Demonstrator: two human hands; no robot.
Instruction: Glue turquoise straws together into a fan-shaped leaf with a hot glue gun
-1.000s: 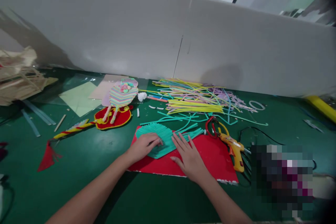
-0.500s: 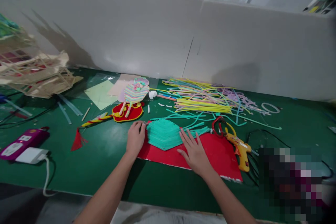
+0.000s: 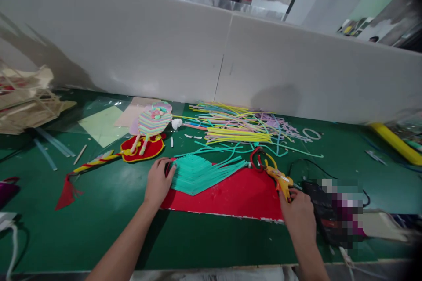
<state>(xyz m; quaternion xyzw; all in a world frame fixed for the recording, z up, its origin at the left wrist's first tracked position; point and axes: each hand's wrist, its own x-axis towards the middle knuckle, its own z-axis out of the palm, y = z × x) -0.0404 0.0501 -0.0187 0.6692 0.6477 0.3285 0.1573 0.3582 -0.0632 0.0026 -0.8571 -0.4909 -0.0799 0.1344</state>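
Teal pipe cleaners (image 3: 192,178) lie side by side in a pointed panel on a red board (image 3: 227,195), their loose ends fanning out to the right. At the panel's left edge, my left hand (image 3: 159,182) is closed, with its thumb and fingers pressing on the teal pipe cleaners. My right hand (image 3: 299,210) is wrapped round the handle of a yellow glue gun (image 3: 279,179) at the board's right end; the palm hides part of the handle. Beside the gun's nozzle, red-handled pliers or scissors (image 3: 256,160) partly show.
Behind the board lies a pile of coloured pipe cleaners (image 3: 237,135). A red fan-shaped ornament with a tassel (image 3: 147,151) and a striped figure (image 3: 153,122) lie left. Paper sheets (image 3: 103,125) and a wooden model (image 3: 24,105) are farther left. A grey partition (image 3: 158,52) stands behind.
My right hand has left the teal pipe cleaners, moved right and closed on the glue gun. My left hand stays at the panel's left edge. The view has shifted rightward.
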